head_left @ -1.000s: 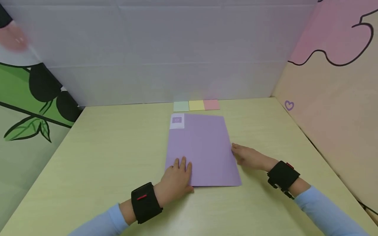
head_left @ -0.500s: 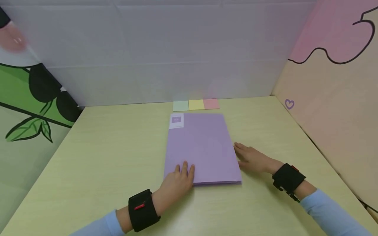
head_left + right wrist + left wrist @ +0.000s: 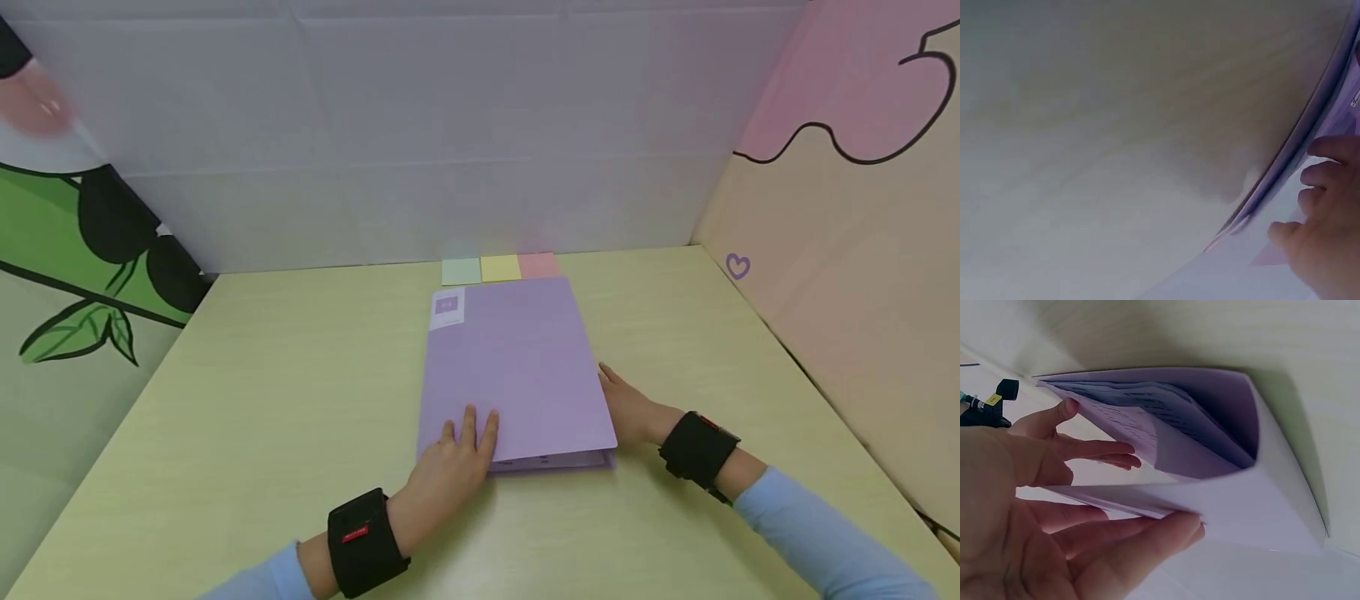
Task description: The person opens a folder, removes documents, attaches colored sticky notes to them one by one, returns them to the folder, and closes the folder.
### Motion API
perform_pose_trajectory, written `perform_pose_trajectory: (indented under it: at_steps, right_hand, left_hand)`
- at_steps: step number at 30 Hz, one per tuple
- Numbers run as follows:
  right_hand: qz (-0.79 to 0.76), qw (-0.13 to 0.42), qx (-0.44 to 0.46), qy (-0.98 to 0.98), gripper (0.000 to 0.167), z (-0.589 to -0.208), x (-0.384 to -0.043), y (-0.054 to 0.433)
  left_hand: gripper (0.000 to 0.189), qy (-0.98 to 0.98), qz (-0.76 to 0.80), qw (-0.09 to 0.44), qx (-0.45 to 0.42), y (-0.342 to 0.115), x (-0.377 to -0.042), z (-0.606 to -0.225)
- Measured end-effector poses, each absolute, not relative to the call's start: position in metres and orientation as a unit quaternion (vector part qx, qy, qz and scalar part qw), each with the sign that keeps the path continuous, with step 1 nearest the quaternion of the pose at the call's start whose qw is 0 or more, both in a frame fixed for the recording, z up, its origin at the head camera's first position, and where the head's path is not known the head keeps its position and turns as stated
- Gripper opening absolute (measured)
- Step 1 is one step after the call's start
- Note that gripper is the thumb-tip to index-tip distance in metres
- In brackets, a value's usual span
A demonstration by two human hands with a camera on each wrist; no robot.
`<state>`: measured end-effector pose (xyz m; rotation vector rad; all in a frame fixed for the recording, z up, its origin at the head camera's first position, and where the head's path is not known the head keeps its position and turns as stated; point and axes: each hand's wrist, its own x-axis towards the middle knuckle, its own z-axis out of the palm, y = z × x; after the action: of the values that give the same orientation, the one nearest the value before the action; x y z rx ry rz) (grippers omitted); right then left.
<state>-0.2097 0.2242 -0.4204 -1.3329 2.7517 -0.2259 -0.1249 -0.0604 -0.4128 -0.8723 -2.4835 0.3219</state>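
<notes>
A purple file folder [image 3: 517, 358] with a white label [image 3: 447, 308] at its top left corner lies on the table. Its cover is tilted up a little along the right side, leaving a gap at the front. Printed sheets [image 3: 1125, 425] show inside it in the left wrist view. My left hand [image 3: 450, 468] rests on the lower left of the cover, fingers spread. At the right edge is my right hand [image 3: 633, 412], its fingers partly hidden by the raised cover. The left wrist view shows the right hand's fingers [image 3: 1100, 449] extended into the opening.
Green [image 3: 461, 271], yellow [image 3: 500, 268] and pink [image 3: 537, 266] paper squares lie in a row at the table's back edge, just behind the folder. A pale back wall [image 3: 420, 133] and printed side walls bound the pale wooden table [image 3: 300, 375].
The cover's right side has risen, opening a gap at the front edge. My right hand has moved in under it. My left hand has slid slightly toward me and stayed on the folder.
</notes>
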Motion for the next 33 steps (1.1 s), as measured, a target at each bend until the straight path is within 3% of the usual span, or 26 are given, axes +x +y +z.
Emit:
perform_pose_trajectory:
  at_steps: [3, 8, 15, 23, 26, 30, 33]
  right_hand:
    - [-0.072, 0.044, -0.441, 0.894, 0.068, -0.418, -0.210, 0.222]
    - [-0.067, 0.063, -0.409, 0.908, 0.053, -0.411, -0.208, 0.212]
    - [-0.035, 0.126, -0.326, 0.936, 0.077, -0.409, -0.213, 0.192]
    - [-0.002, 0.138, -0.307, 0.942, 0.078, -0.407, -0.215, 0.188]
    - [-0.001, 0.141, -0.303, 0.943, 0.079, -0.407, -0.215, 0.188]
    - [-0.009, 0.150, -0.293, 0.944, 0.080, -0.407, -0.214, 0.186]
    - [-0.015, 0.152, -0.292, 0.944, 0.080, -0.407, -0.214, 0.185]
  left_hand:
    - [0.044, -0.915, 0.095, 0.240, -0.309, -0.059, -0.124, -0.412]
    - [0.058, -0.947, 0.019, 0.185, -0.261, -0.063, -0.121, -0.404]
    - [0.064, -0.964, -0.123, 0.130, -0.194, -0.086, -0.119, -0.390]
    - [0.061, -0.934, -0.318, 0.110, -0.117, -0.118, -0.115, -0.386]
    - [0.049, -0.903, -0.398, 0.121, -0.106, -0.128, -0.115, -0.383]
    - [0.017, -0.862, -0.476, 0.154, -0.087, -0.140, -0.114, -0.373]
    - [0.013, -0.835, -0.523, 0.166, -0.035, -0.150, -0.111, -0.362]
